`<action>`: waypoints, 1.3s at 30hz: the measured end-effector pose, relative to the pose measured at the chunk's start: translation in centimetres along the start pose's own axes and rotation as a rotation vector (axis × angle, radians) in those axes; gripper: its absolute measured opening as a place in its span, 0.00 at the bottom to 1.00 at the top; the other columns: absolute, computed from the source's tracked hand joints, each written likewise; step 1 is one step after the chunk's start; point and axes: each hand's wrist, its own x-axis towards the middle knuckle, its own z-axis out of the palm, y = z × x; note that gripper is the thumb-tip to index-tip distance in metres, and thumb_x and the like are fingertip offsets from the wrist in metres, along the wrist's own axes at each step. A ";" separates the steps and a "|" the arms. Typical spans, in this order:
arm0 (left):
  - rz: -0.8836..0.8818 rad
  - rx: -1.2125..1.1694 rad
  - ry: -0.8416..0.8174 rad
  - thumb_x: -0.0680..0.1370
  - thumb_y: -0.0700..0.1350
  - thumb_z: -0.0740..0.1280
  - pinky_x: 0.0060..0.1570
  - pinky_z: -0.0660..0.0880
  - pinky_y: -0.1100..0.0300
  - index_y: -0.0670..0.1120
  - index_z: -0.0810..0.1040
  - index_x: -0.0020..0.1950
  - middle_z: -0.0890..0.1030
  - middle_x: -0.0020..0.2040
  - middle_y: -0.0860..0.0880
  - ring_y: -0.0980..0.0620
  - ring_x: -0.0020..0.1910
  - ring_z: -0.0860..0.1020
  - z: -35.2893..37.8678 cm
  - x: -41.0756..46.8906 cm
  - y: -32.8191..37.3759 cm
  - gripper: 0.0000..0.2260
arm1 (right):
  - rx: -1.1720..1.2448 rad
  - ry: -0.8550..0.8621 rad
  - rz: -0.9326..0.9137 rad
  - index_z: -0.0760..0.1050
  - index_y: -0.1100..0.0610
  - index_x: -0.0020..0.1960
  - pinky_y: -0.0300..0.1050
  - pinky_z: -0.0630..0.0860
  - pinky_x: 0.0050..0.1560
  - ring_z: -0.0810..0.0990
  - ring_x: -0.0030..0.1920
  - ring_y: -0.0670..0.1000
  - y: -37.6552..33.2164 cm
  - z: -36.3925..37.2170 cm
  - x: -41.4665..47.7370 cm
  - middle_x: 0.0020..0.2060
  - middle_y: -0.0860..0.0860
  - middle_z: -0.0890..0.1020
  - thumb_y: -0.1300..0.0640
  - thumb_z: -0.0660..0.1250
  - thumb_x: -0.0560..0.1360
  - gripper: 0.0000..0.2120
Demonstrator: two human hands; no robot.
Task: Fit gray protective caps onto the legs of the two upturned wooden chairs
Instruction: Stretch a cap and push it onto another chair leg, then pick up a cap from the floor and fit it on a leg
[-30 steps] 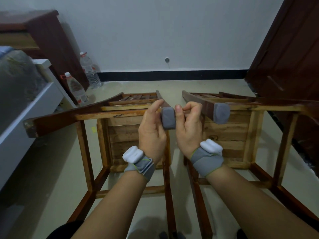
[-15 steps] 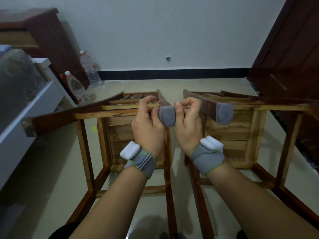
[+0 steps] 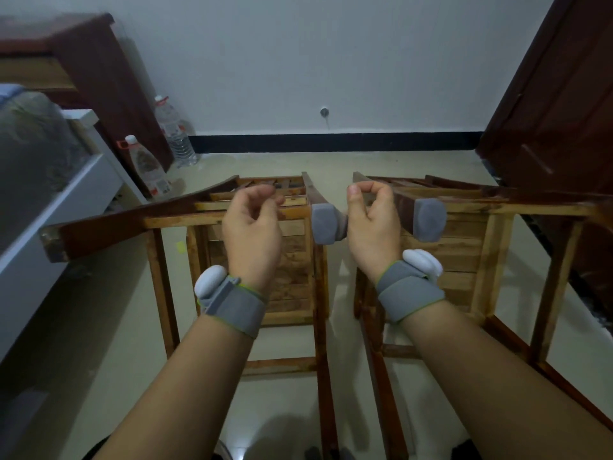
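Two upturned wooden chairs lie side by side on the floor, the left chair (image 3: 292,270) and the right chair (image 3: 464,260). A gray cap (image 3: 326,224) sits on the end of the left chair's right leg. Another gray cap (image 3: 429,219) covers the near leg of the right chair. My left hand (image 3: 253,227) hovers to the left of the first cap, fingers loosely curled, holding nothing. My right hand (image 3: 371,217) is just to the right of that cap, fingers curled with thumb and forefinger close, holding nothing. The left chair's far-left leg end (image 3: 53,242) is bare.
Two plastic water bottles (image 3: 146,167) stand by a dark wooden cabinet (image 3: 109,81) at the back left. A white bed frame (image 3: 66,207) runs along the left. A dark wooden door (image 3: 560,94) stands at the right.
Both hands have let go of the gray cap on the left chair's leg and moved apart, the left one to the left and the right one to the right. The cap stays on the leg.
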 end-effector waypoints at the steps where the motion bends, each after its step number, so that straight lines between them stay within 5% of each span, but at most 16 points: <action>1: -0.042 -0.049 -0.046 0.79 0.37 0.62 0.38 0.76 0.61 0.49 0.77 0.50 0.83 0.48 0.47 0.54 0.43 0.81 0.2 -0.4 0.2 0.08 | -0.018 0.034 0.013 0.70 0.53 0.56 0.41 0.75 0.42 0.74 0.33 0.40 0.1 0.2 0.4 0.34 0.42 0.74 0.51 0.60 0.80 0.08; 4: -0.125 -0.129 -0.130 0.79 0.34 0.59 0.35 0.76 0.61 0.43 0.76 0.51 0.83 0.44 0.44 0.52 0.39 0.81 0.4 -1.3 0.5 0.08 | -0.044 0.100 0.002 0.71 0.59 0.59 0.24 0.66 0.34 0.70 0.33 0.38 0.1 1.3 1.0 0.36 0.39 0.70 0.55 0.60 0.81 0.10; 9: -0.086 -0.105 -0.228 0.79 0.34 0.59 0.37 0.77 0.58 0.42 0.77 0.51 0.84 0.43 0.47 0.55 0.40 0.83 -0.5 -2.3 0.6 0.08 | -0.255 0.233 -0.113 0.71 0.55 0.57 0.47 0.72 0.35 0.76 0.34 0.53 -0.1 2.4 1.0 0.33 0.45 0.74 0.50 0.58 0.81 0.10; 12: -0.105 -0.133 -0.246 0.79 0.34 0.60 0.36 0.78 0.60 0.40 0.77 0.52 0.84 0.44 0.45 0.54 0.41 0.83 -0.7 -2.5 1.0 0.08 | -0.317 0.257 -0.147 0.70 0.54 0.57 0.51 0.74 0.34 0.79 0.36 0.58 -0.3 2.4 0.8 0.34 0.47 0.75 0.49 0.57 0.81 0.10; 19: -0.032 -0.074 -0.235 0.79 0.46 0.65 0.40 0.80 0.55 0.44 0.81 0.50 0.84 0.47 0.44 0.48 0.46 0.83 -0.1 -2.4 0.4 0.08 | -0.422 -0.223 0.217 0.70 0.55 0.63 0.44 0.68 0.47 0.77 0.57 0.60 2.4 1.0 -0.3 0.56 0.57 0.80 0.55 0.59 0.80 0.12; 22: 0.124 0.053 -0.207 0.75 0.52 0.71 0.44 0.81 0.49 0.46 0.82 0.49 0.84 0.45 0.49 0.50 0.45 0.83 0.5 -2.8 0.1 0.10 | -0.410 -0.310 0.115 0.70 0.51 0.61 0.47 0.73 0.44 0.80 0.50 0.59 2.3 0.6 -1.3 0.48 0.56 0.83 0.52 0.58 0.79 0.11; 27: 0.135 0.048 -0.096 0.71 0.53 0.75 0.44 0.80 0.43 0.46 0.83 0.48 0.85 0.43 0.48 0.48 0.43 0.83 1.3 -3.2 -0.4 0.12 | -0.383 -0.307 0.068 0.69 0.48 0.60 0.53 0.78 0.47 0.81 0.43 0.57 3.1 -1.0 -2.2 0.40 0.55 0.83 0.50 0.57 0.79 0.11; 34: 0.114 0.118 -0.146 0.76 0.39 0.69 0.54 0.79 0.54 0.47 0.78 0.65 0.84 0.53 0.52 0.60 0.52 0.81 0.7 -7.0 -1.1 0.17 | -0.419 -0.336 -0.012 0.69 0.48 0.60 0.51 0.76 0.44 0.80 0.42 0.56 3.5 -3.4 -3.7 0.37 0.53 0.83 0.52 0.56 0.79 0.11; 39: 0.022 0.062 -0.281 0.77 0.36 0.67 0.49 0.79 0.60 0.48 0.78 0.63 0.85 0.50 0.51 0.58 0.48 0.83 -0.5 -8.8 -1.0 0.16 | -0.439 -0.344 -0.050 0.69 0.49 0.60 0.52 0.77 0.42 0.80 0.39 0.56 3.5 -4.4 -6.0 0.35 0.53 0.81 0.52 0.56 0.79 0.10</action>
